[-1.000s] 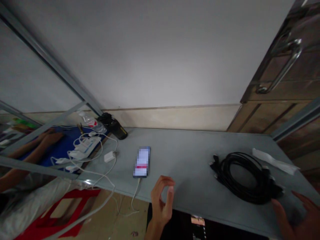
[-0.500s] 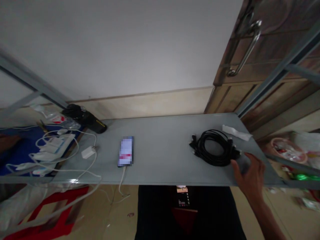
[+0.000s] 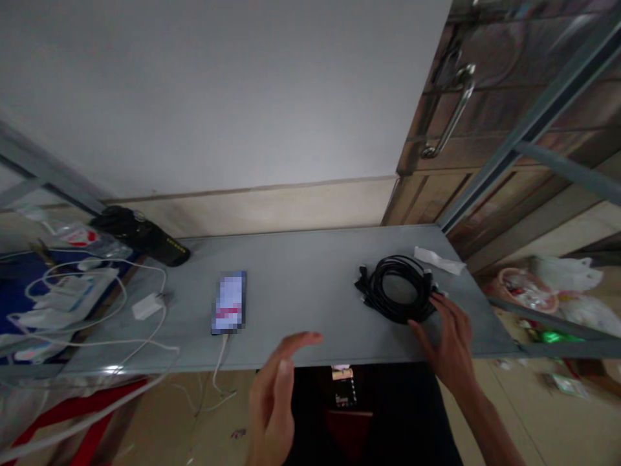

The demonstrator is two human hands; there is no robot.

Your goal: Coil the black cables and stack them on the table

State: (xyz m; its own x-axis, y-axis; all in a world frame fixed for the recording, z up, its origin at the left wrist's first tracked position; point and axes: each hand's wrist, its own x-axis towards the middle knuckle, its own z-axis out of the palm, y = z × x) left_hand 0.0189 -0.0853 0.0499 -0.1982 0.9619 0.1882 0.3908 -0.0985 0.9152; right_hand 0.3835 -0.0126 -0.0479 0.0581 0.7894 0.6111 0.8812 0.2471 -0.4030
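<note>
A coil of black cables (image 3: 373, 299) with several connector ends lies on the right part of the grey tabletop (image 3: 295, 291). My right hand (image 3: 449, 333) is at the coil's right front edge. Its thumb and fingertips are apart and reach the cables, though the coil still rests flat on the table. My left hand (image 3: 276, 391) is over the table's front edge, left of centre, with its fingers extended to the right and nothing in it. A phone (image 3: 229, 303) with a blurred screen lies beyond it to the left, plugged into a white cable (image 3: 220, 359).
A white strip (image 3: 439, 261) lies behind the coil. At the left are a white charger (image 3: 147, 306), loose white cables, a black bottle (image 3: 167, 246) and a clear plastic bottle (image 3: 104, 242). Grey metal posts (image 3: 514, 152) flank the table. A pink basket (image 3: 524, 289) stands at right.
My left hand has come into view from below. My right hand has moved left onto the coil's edge. The camera view has shifted slightly to the right.
</note>
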